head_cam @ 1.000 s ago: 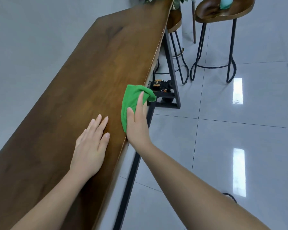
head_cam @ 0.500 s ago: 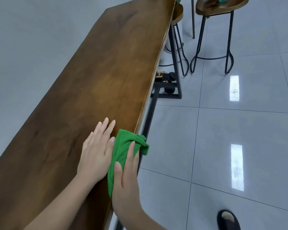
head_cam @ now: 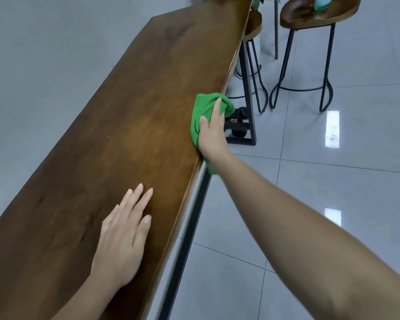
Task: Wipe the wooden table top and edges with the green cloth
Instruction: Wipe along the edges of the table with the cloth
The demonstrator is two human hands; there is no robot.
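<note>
Quick count for you: 1 wooden table top (head_cam: pixel 136 116), 1 green cloth (head_cam: pixel 204 107), 2 hands, 2 stools, 1 teal item, 1 small black device.

Your right hand (head_cam: pixel 211 135) clamps the green cloth onto the table's right long edge, approx halfway along the top. The cloth is folded over the corner, so part lies on the top face & part hangs down the side. A tail of it shows below your wrist. Your thumb lies on the cloth on the top face & your index finger runs straight along the corner, the two apart w/ cloth btwn them. The other fingers go over the side, out of sight. The cloth bunches up past the index tip.

Your left hand (head_cam: pixel 123 236) rests palm-down on bare wood nearer you, well apart from the cloth. Its 4 fingers are straight & close together, thumb alongside w/ a slim gap, holding nothing.

Under the top is a black metal frame (head_cam: pixel 246 88), w/ the black device (head_cam: pixel 239 111) on its lower bar; any marking on it is too small to read. On the grey tiled floor (head_cam: pixel 333 181) stands stool no. 1 (head_cam: pixel 310 17), wooden seat & black wire legs, w/ the teal item (head_cam: pixel 322 2) on the seat, cut off at the picture's top. Beside it, stool no. 2 (head_cam: pixel 254 21) sits tucked partly under the table's far end. 2 bright light patches reflect on the tiles.
</note>
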